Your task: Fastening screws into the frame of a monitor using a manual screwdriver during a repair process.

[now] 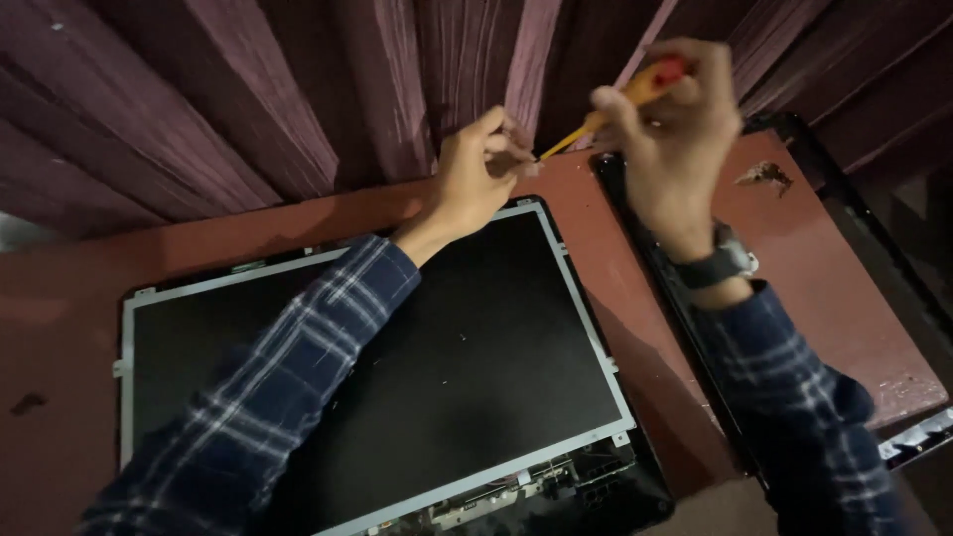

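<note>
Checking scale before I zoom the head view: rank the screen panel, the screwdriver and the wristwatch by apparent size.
1. Screen panel, by far the largest.
2. Screwdriver.
3. Wristwatch, only slightly smaller; nearly alike.

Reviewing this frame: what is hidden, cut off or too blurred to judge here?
Head view only:
- Tip of the screwdriver: hidden behind the left hand; what it meets cannot be told.
- Right hand: motion-blurred, grip unclear.
- Display panel: lower edge cut off by the frame, middle covered by the left sleeve.
- Black bezel frame: partly under the right arm, far side dim.
- Small mark on the table: too small to identify.
</note>
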